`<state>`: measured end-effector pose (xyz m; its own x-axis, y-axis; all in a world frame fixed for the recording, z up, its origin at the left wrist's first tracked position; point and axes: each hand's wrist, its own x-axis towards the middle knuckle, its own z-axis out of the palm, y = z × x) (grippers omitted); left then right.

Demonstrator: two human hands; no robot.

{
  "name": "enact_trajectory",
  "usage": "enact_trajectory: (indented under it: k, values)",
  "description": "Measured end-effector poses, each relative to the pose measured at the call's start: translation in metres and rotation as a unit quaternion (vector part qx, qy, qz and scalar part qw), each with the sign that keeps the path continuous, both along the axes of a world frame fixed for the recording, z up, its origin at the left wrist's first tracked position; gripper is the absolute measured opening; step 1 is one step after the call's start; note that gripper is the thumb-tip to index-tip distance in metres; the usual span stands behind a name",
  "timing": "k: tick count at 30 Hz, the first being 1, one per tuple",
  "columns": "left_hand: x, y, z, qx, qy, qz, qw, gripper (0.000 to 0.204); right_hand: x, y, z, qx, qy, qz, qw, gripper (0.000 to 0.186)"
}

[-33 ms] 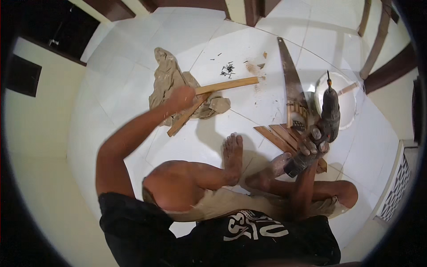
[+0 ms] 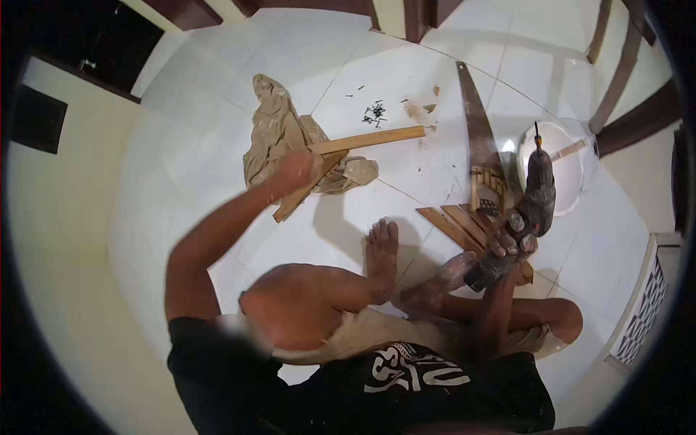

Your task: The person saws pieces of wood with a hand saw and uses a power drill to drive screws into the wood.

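Note:
My left hand [image 2: 296,171] is closed at the near end of a wooden strip [image 2: 373,138], slightly blurred, its fingers partly hidden. This strip crosses over a second wooden strip [image 2: 291,204] that slants toward me. Both rest on a crumpled beige cloth [image 2: 272,119] on the floor. Over on the right, my right hand [image 2: 513,238] wraps round a dark, dusty cordless drill [image 2: 540,177]. The drill is raised, with its bit [image 2: 537,134] pointing away from me and touching nothing.
A handsaw [image 2: 478,127] lies beyond several wooden pieces [image 2: 451,229]. Behind the drill is a white basin [image 2: 573,196] with a flat stick-like thing across it. Several dark screws [image 2: 375,112] and sawdust [image 2: 416,111] are on the white tiles. My bare feet [image 2: 382,250] are close by.
My left hand and forearm have shifted slightly toward me, and the elbow has come inward to the right. The drill stays in my right hand; the whole view has moved a little.

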<state>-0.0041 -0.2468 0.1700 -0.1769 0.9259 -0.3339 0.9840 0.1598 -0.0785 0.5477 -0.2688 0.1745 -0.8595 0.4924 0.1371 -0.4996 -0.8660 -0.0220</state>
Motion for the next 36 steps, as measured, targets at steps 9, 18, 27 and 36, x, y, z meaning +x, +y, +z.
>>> enact_trajectory:
  k: [9,18,27,36]
  values:
    - [-0.057,-0.085,-0.076,-0.072,-0.051,0.068,0.994,0.037,-0.014,-0.037,0.018,0.006,-0.119,0.024,0.993,0.079]
    - [-0.05,-0.079,-0.004,-0.009,-0.365,-0.004,0.931,0.028,-0.143,0.029,0.028,0.017,-0.2,-0.019,0.979,0.078]
    - [0.029,-0.036,-0.081,-0.079,-0.496,-0.011,0.865,0.026,-0.137,0.097,0.012,0.054,-0.32,-0.088,0.942,0.077]
    - [0.06,-0.027,-0.103,-0.077,-0.459,0.052,0.883,0.039,-0.058,0.067,-0.023,0.194,-0.614,0.014,0.765,0.067]
